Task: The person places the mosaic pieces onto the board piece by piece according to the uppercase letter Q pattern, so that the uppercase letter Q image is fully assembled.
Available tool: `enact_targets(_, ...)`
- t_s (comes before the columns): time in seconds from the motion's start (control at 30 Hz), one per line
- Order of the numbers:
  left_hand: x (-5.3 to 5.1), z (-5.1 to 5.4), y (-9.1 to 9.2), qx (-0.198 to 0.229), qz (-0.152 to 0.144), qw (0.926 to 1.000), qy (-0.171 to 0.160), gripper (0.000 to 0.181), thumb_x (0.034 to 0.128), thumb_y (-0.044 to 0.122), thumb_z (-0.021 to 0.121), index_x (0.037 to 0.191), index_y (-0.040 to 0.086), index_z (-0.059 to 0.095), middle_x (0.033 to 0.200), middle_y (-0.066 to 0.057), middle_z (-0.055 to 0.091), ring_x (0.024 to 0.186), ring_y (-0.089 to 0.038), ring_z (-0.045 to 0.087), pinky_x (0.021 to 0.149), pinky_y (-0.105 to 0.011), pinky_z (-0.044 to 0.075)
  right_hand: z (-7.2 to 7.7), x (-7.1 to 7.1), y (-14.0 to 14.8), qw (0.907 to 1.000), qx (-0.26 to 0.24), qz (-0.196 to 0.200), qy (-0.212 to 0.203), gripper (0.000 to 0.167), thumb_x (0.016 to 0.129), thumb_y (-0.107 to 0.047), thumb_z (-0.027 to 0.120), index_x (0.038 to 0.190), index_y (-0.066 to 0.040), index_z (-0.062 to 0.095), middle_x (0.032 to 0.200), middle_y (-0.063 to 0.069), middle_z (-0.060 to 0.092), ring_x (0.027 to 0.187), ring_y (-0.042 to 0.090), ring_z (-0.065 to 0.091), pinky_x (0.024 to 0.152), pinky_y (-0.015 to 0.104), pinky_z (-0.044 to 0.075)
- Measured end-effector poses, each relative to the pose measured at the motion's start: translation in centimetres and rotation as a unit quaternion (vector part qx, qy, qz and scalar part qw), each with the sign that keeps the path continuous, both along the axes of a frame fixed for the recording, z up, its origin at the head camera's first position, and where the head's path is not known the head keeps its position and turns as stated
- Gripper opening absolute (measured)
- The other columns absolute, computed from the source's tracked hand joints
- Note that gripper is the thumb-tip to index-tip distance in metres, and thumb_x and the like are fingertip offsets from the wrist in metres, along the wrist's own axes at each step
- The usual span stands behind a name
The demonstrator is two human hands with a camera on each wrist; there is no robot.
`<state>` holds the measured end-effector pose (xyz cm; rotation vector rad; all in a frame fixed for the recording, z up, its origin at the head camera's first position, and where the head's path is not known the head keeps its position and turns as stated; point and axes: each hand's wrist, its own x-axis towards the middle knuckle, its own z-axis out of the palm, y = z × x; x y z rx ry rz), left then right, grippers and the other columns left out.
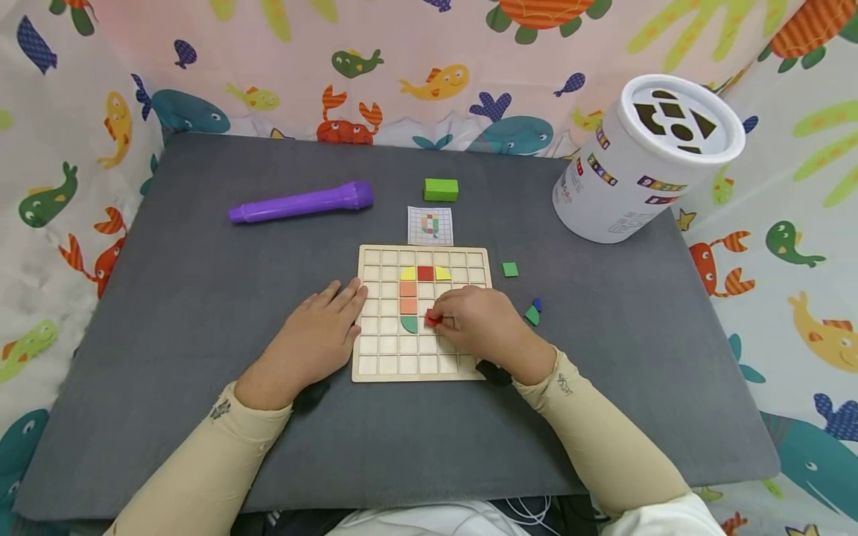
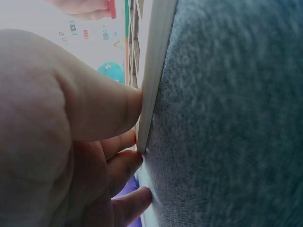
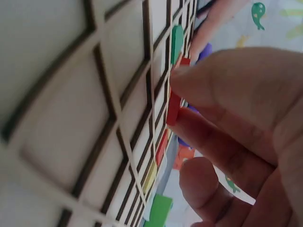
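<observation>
A wooden grid board [image 1: 387, 365] lies mid-table. My left hand [image 1: 315, 339] rests along its left edge with fingers extended; in the left wrist view the thumb touches the board's side [image 2: 154, 61]. Between thumb and fingertips, my right hand [image 1: 479, 320] pinches a red tile [image 3: 173, 109] at the board, just right of a green quarter-round tile [image 1: 409, 324]. Whether the red tile sits in its cell is hard to tell. Two orange tiles [image 1: 408, 306] stand above the green one. Along the upper row, a red square tile [image 1: 425, 273] lies between two yellow tiles [image 1: 443, 274].
Behind the board lie a small pattern card [image 1: 430, 225] and a green block [image 1: 440, 190]. A purple tube [image 1: 302, 204] is at back left, a white tub [image 1: 623, 164] at back right. Right of the board are a green square [image 1: 510, 269], a green quarter-round [image 1: 532, 316] and a blue piece [image 1: 538, 304].
</observation>
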<state>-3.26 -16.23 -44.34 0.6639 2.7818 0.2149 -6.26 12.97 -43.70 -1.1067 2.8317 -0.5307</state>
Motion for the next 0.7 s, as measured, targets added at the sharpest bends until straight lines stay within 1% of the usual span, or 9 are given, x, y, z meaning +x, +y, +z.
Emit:
enact_targets(0.1, -0.2, 0.2, 0.2, 0.0, -0.006, 1.0, 0.004, 0.063, 0.1129, 0.027, 0.052, 0.167, 0.003, 0.032, 0.173, -0.015, 0.028, 0.158, -0.043, 0.026, 0.123, -0.061, 0.029, 0.0, 0.1, -0.3, 0.9998, 0.005, 0.02, -0.002, 0.017, 0.091, -0.009, 0.077, 0.101, -0.018, 0.087, 0.104, -0.009, 0.079, 0.094, 0.013, 0.073, 0.074, 0.033, 0.061)
enact_targets(0.2, -0.3, 0.3, 0.4, -0.001, -0.01, 0.9999, 0.008, 0.063, 0.1128, 0.027, 0.053, 0.167, 0.002, 0.032, 0.173, -0.016, 0.028, 0.158, -0.043, 0.026, 0.123, -0.061, 0.029, 0.0, 0.3, -0.3, 0.9994, 0.008, 0.033, 0.01, 0.019, 0.089, -0.007, 0.077, 0.1, -0.019, 0.087, 0.104, -0.009, 0.079, 0.092, 0.014, 0.073, 0.074, 0.033, 0.06)
enact_targets(0.33, -0.4, 0.5, 0.4, -0.003, -0.011, 0.9999, 0.008, 0.063, 0.1127, 0.027, 0.053, 0.167, 0.002, 0.032, 0.173, -0.016, 0.028, 0.157, -0.043, 0.027, 0.123, -0.061, 0.029, -0.2, 0.4, -0.3, 0.9992, 0.002, 0.033, 0.023, 0.018, 0.089, -0.006, 0.079, 0.1, -0.017, 0.087, 0.103, -0.006, 0.078, 0.091, 0.019, 0.069, 0.075, 0.033, 0.058)
enact_targets(0.43, -0.4, 0.4, 0.3, -0.004, -0.01, 0.9999, 0.007, 0.063, 0.1128, 0.027, 0.052, 0.167, 0.002, 0.032, 0.173, -0.016, 0.028, 0.157, -0.043, 0.026, 0.123, -0.061, 0.029, -0.4, 0.5, -0.3, 0.9991, -0.008, 0.037, 0.018, 0.015, 0.09, -0.005, 0.082, 0.102, -0.014, 0.087, 0.105, -0.003, 0.077, 0.093, 0.021, 0.068, 0.079, 0.033, 0.058)
enact_targets(0.5, -0.4, 0.3, 0.2, -0.005, -0.01, 0.9999, 0.007, 0.063, 0.1128, 0.026, 0.052, 0.167, 0.002, 0.033, 0.173, -0.016, 0.029, 0.157, -0.043, 0.027, 0.123, -0.061, 0.029, -0.5, 0.6, -0.3, 0.999, -0.013, 0.043, 0.007, 0.015, 0.091, -0.006, 0.082, 0.104, -0.013, 0.086, 0.108, -0.002, 0.077, 0.096, 0.022, 0.069, 0.083, 0.034, 0.059)
enact_targets(0.57, -0.3, 0.2, 0.2, -0.004, -0.009, 0.9999, 0.008, 0.062, 0.1127, 0.026, 0.053, 0.167, 0.002, 0.033, 0.172, -0.016, 0.029, 0.157, -0.043, 0.027, 0.123, -0.061, 0.03, -0.5, 0.6, -0.1, 0.9989, -0.012, 0.043, -0.012, 0.014, 0.094, -0.009, 0.081, 0.107, -0.012, 0.086, 0.112, -0.001, 0.076, 0.1, 0.021, 0.069, 0.087, 0.036, 0.059)
enact_targets(0.63, -0.2, 0.1, 0.1, -0.001, -0.009, 0.9999, 0.009, 0.062, 0.1125, 0.026, 0.053, 0.166, 0.001, 0.034, 0.172, -0.017, 0.03, 0.157, -0.044, 0.028, 0.122, -0.061, 0.03, -0.4, 0.6, 0.4, 0.999, -0.015, 0.026, -0.034, 0.015, 0.098, -0.014, 0.078, 0.111, -0.012, 0.085, 0.115, 0.0, 0.075, 0.105, 0.021, 0.069, 0.091, 0.037, 0.058)
enact_targets(0.7, 0.0, 0.0, 0.0, 0.003, -0.009, 0.9999, 0.01, 0.062, 0.1123, 0.025, 0.054, 0.166, 0.001, 0.034, 0.172, -0.017, 0.031, 0.156, -0.044, 0.028, 0.122, -0.062, 0.031, -0.2, 0.6, 1.2, 0.9981, -0.029, -0.003, -0.055, 0.017, 0.1, -0.017, 0.076, 0.114, -0.013, 0.084, 0.117, 0.0, 0.074, 0.108, 0.02, 0.068, 0.091, 0.039, 0.058)
